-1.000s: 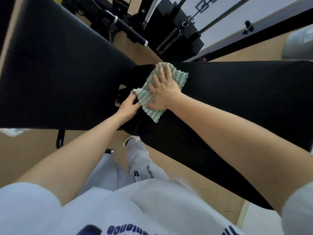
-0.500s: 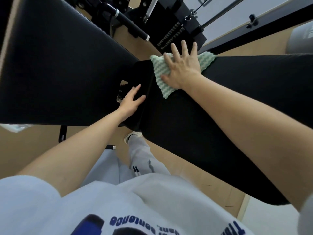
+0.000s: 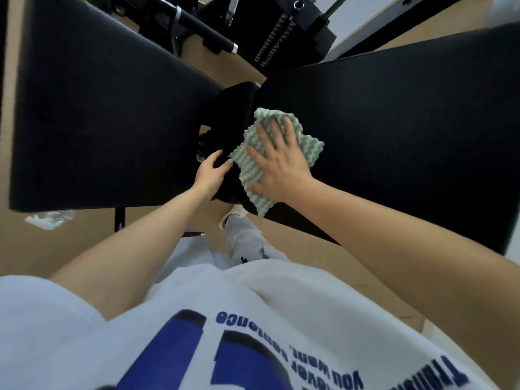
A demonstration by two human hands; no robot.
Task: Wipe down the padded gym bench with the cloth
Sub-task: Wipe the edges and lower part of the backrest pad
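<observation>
The black padded gym bench has two pads: a backrest pad (image 3: 98, 122) on the left and a seat pad (image 3: 408, 130) on the right. A green-and-white wavy cloth (image 3: 309, 147) lies flat on the seat pad near its left end. My right hand (image 3: 277, 161) presses flat on the cloth with fingers spread. My left hand (image 3: 211, 173) rests with fingers apart on the narrow black end of the seat pad by the gap between the pads, holding nothing.
Black gym machine parts, a weight stack (image 3: 270, 43) and a bar (image 3: 202, 29) stand behind the bench. A bench leg (image 3: 119, 220) and crumpled clear plastic (image 3: 50, 219) are on the tan floor at left. My shoe (image 3: 233, 216) is under the seat pad.
My right hand slid the cloth from the pad's near left end up to its far edge, then back toward me. My left hand stayed at the gap between the pads.
</observation>
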